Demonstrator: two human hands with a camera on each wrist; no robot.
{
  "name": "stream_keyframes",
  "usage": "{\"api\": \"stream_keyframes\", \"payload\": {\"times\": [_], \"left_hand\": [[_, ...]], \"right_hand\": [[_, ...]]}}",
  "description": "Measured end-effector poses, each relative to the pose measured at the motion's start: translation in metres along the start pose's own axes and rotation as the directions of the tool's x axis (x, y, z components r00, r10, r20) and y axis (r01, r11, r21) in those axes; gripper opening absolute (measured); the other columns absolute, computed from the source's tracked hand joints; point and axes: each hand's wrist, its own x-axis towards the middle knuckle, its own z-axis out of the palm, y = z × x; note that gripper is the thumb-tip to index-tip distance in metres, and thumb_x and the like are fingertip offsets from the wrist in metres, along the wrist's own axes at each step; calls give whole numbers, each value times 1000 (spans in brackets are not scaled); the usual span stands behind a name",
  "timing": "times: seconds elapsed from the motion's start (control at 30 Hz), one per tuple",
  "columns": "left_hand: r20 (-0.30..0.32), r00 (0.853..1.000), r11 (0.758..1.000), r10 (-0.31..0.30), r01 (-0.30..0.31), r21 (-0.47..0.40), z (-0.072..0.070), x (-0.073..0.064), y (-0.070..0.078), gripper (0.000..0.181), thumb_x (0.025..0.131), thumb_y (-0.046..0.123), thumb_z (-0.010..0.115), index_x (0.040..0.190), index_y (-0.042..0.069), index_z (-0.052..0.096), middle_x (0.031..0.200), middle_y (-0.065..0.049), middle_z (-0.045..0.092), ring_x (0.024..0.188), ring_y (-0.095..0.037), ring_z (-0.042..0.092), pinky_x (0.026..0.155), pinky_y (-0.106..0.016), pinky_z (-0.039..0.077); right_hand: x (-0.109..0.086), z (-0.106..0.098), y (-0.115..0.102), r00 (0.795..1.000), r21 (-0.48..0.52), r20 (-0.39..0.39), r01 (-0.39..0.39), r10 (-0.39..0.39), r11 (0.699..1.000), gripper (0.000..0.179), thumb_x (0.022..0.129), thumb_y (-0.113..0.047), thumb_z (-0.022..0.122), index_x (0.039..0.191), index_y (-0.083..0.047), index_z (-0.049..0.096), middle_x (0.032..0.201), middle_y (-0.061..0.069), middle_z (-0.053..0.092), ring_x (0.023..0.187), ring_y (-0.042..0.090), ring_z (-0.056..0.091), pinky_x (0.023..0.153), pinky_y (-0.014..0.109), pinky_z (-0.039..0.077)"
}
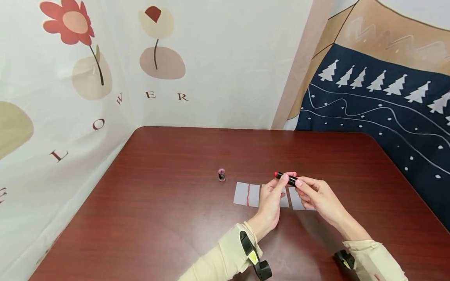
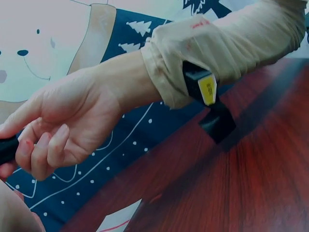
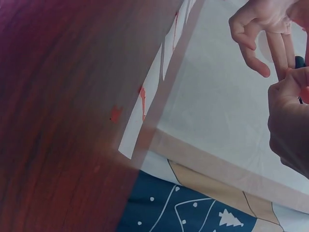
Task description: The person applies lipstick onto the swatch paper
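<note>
Both hands hold a black lipstick [image 1: 291,180] above the table, its red tip pointing left. The left hand [image 1: 270,201] pinches it near the red end with thumb and fingers. At the other end, the right hand [image 1: 318,195] grips the tube between thumb and fingers. In the left wrist view, the right hand [image 2: 77,111] has its other fingers curled loosely beside the tube. White paper pieces [image 1: 240,193] lie in a row below the hands, the left one marked with a red line; the hands partly cover the others.
A small clear cylinder [image 1: 222,175] with a dark label stands on the table left of the hands, possibly a cap. The brown table [image 1: 158,203] reaches back to a printed white curtain [image 1: 225,78]. A red smudge [image 3: 116,113] shows beside the paper.
</note>
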Motion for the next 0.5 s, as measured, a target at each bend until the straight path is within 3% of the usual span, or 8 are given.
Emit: {"api": "stream_keyframes", "payload": {"times": [0.23, 0.37, 0.5], "left_hand": [[-37, 999, 1000, -14, 14, -18, 3, -2, -4, 30, 89, 28, 61, 105, 3, 70, 102, -5, 69, 96, -14, 56, 76, -35, 31], [-68, 998, 1000, -16, 15, -10, -1, -5, -3, 30, 88, 30, 62, 104, 7, 71, 104, -6, 68, 100, -15, 54, 80, -39, 30], [-71, 997, 999, -22, 20, -31, 0, -4, -1, 31, 88, 32, 62, 105, 8, 71, 103, -6, 68, 101, -16, 53, 80, -40, 30]], "right_hand": [[-3, -1, 3, 999, -115, -31, 21, -25, 993, 24, 96, -6, 48, 113, 9, 55, 57, 5, 32, 42, 19, 24, 37, 34, 18], [-1, 2, 4, 999, -192, -39, -3, -5, 981, 28, 95, -10, 52, 118, 5, 57, 54, 2, 31, 41, 13, 27, 36, 31, 21], [1, 1, 2, 999, -167, -42, -19, 13, 986, 25, 97, -14, 50, 109, 6, 57, 60, 4, 41, 45, 13, 29, 38, 31, 23]]}}
